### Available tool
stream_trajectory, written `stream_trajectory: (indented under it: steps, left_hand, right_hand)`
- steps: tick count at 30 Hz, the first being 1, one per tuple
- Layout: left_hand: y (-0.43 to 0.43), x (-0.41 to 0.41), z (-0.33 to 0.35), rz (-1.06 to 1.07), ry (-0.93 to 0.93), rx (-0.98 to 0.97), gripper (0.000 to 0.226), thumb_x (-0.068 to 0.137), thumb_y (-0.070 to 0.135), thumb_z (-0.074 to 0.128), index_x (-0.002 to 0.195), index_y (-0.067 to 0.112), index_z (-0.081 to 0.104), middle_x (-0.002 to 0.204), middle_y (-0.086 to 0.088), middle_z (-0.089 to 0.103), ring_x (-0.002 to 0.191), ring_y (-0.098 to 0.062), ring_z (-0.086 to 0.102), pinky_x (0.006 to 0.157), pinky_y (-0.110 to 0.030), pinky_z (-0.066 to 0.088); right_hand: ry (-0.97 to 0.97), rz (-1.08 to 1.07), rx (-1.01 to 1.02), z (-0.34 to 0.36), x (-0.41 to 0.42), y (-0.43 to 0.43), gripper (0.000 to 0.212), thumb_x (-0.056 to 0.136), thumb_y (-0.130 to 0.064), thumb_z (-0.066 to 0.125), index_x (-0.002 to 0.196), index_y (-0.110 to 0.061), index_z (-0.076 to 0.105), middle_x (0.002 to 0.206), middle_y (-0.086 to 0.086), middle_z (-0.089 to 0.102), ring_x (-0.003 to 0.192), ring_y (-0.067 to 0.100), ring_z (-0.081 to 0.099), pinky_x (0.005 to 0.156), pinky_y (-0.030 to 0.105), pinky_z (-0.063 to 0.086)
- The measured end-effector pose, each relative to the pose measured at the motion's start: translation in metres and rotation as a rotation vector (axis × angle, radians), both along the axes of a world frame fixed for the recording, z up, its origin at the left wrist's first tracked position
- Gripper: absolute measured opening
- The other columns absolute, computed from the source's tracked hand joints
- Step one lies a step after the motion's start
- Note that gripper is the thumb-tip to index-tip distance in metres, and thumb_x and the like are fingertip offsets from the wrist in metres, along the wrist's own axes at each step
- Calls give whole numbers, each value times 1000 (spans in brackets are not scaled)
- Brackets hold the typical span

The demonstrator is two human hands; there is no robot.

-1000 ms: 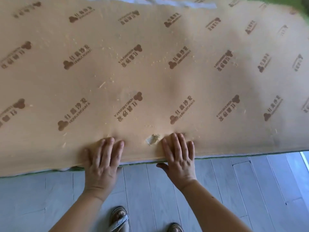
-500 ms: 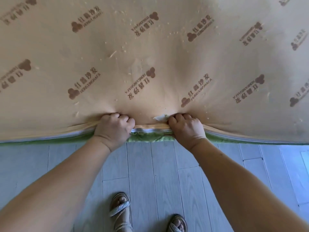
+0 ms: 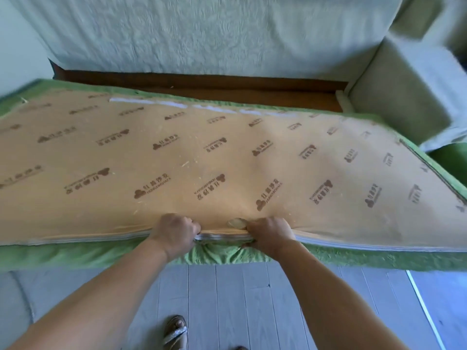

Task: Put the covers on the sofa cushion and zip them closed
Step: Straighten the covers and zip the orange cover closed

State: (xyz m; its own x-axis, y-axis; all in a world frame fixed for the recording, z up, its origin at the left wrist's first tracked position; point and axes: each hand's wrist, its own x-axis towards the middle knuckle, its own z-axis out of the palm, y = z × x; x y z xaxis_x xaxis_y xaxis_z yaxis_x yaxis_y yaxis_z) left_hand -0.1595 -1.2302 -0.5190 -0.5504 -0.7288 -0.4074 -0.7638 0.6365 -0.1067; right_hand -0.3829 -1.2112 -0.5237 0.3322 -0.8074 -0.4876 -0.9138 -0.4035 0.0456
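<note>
Sofa frame (image 3: 202,88) stands behind: left hand (image 3: 174,236) and right hand (image 3: 270,233) clench the cushion (image 3: 227,160) edge, where the bunched green cover (image 3: 101,256) may jam the zip (image 3: 222,237).

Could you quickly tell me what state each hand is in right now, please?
Left hand: closed, fingers curled round the near edge of the sofa cushion.
Right hand: closed, gripping the same edge, apart from the left.

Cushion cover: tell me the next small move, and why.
The left hand and right hand grip the near edge, and the green cover puckers between them under the zipper. Probably pull that slack flat sideways before zipping.
</note>
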Motion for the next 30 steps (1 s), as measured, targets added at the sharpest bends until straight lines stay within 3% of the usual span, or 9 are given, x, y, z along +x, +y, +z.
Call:
stream_trajectory:
  steps: [5, 8, 10, 13, 17, 21, 27, 30]
  left_hand:
    - [44, -21, 105, 2, 58, 89, 25, 93, 26, 48, 105, 10, 63, 98, -7, 67, 79, -19, 55, 70, -28, 43]
    - [47, -30, 149, -16, 68, 48, 36, 95, 38, 45, 107, 9, 63, 96, -7, 68, 78, -20, 56, 74, -30, 52]
    - [49, -35, 188, -19, 44, 24, 43, 96, 45, 40, 106, 8, 61, 87, -5, 66, 73, -20, 54, 69, -31, 51]
    - [52, -40, 247, -70, 4, -56, 55, 94, 57, 31, 103, 10, 58, 64, 2, 46, 61, -16, 46, 56, -25, 41]
    - [43, -43, 282, -103, -44, -198, 61, 91, 64, 27, 105, 13, 58, 75, 0, 50, 69, -18, 49, 58, -26, 43]
    - [34, -44, 278, -91, -73, -235, 62, 89, 66, 25, 100, 15, 59, 78, 1, 57, 71, -19, 57, 60, -28, 48]
    - [-10, -45, 293, 0, -30, -261, 55, 89, 64, 30, 106, 20, 57, 92, 1, 60, 78, -17, 54, 60, -26, 38]
    - [-41, -45, 300, 98, 5, -320, 54, 87, 65, 34, 113, 22, 55, 107, 0, 59, 98, -20, 54, 66, -26, 36]
  right_hand:
    - [90, 44, 81, 112, -21, 36, 59, 83, -63, 48, 120, -17, 55, 105, 8, 66, 97, 27, 63, 79, 36, 50]
    - [100, 61, 98, 162, -29, 31, 59, 82, -63, 50, 111, -13, 59, 107, 10, 65, 100, 28, 61, 80, 34, 48]
    - [93, 56, 101, 204, -32, 34, 59, 81, -64, 51, 107, -12, 60, 103, 9, 64, 98, 26, 61, 74, 31, 45]
    - [85, 76, 36, 260, -36, 38, 61, 78, -67, 52, 98, -10, 60, 88, 8, 61, 89, 25, 59, 66, 29, 42]
    - [106, 116, -40, 300, -44, 29, 60, 76, -68, 52, 92, -10, 58, 78, 1, 52, 79, 22, 52, 68, 32, 47]
    - [107, 121, -64, 297, -47, 14, 54, 76, -68, 52, 83, -15, 48, 74, 0, 49, 76, 20, 48, 64, 29, 42]
    - [33, 68, -210, 300, -54, -28, 54, 75, -69, 52, 91, -17, 50, 88, 2, 59, 83, 22, 58, 62, 28, 39]
    - [-65, -25, -347, 306, -55, -54, 56, 75, -65, 56, 103, -17, 51, 106, 2, 60, 100, 23, 56, 76, 33, 43]
